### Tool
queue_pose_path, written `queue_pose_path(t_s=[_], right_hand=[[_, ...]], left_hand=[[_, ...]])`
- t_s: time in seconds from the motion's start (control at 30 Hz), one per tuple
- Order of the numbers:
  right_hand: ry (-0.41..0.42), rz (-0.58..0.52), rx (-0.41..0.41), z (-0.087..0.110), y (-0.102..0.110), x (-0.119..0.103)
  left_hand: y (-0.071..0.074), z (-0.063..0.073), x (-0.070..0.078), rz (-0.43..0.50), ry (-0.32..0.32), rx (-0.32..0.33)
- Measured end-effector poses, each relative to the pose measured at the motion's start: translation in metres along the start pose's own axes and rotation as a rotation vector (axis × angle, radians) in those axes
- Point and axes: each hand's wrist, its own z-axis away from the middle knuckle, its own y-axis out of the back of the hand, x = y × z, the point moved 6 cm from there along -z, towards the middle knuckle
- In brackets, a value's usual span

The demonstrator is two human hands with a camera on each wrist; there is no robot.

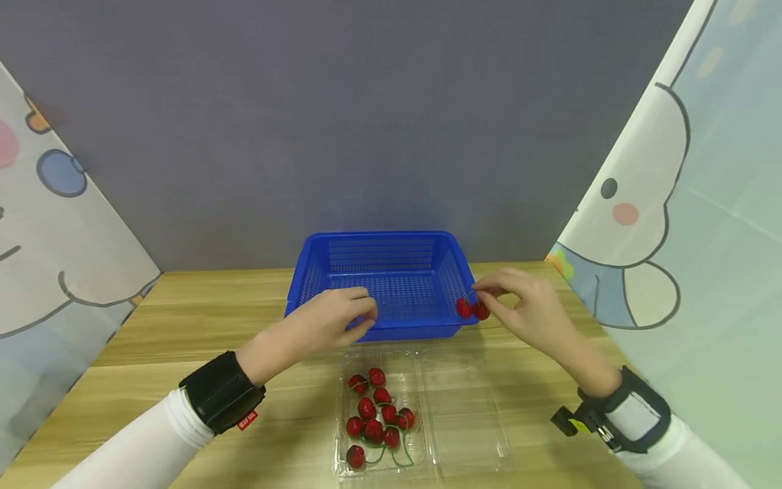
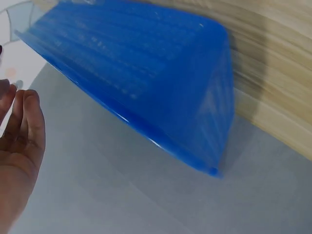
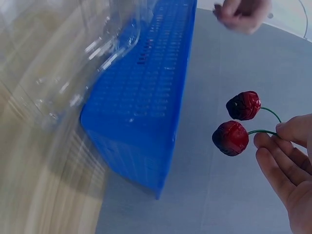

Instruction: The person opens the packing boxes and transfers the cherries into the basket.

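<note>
My right hand (image 1: 530, 309) pinches the thin green stems of two red cherries (image 3: 231, 138) between thumb and fingertips. In the head view the pair hangs at the right rim of a blue plastic basket (image 1: 379, 334). My left hand (image 1: 336, 316) hovers over the basket's front left side, fingers loosely bent, with nothing seen in it. Nearer to me, a clear plastic clamshell box (image 1: 421, 421) lies unfolded, its left half holding several red cherries (image 1: 374, 430) with green stems. The left wrist view catches the left hand (image 2: 22, 146) beside the basket wall (image 2: 146, 58).
The box's transparent lid half (image 1: 467, 421) lies flat on the right. All of this stands on a wood-grain table (image 1: 214, 319). A grey panel (image 1: 379, 122) rises behind the basket, and cartoon-printed sheets (image 1: 647, 224) flank the table on both sides.
</note>
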Motion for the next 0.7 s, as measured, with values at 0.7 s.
queue_pose_path(t_s=[0.7], right_hand=[[-0.067, -0.004, -0.069, -0.047, -0.016, 0.026]], left_hand=[[-0.039, 0.019, 0.027, 0.042, 0.095, -0.380]])
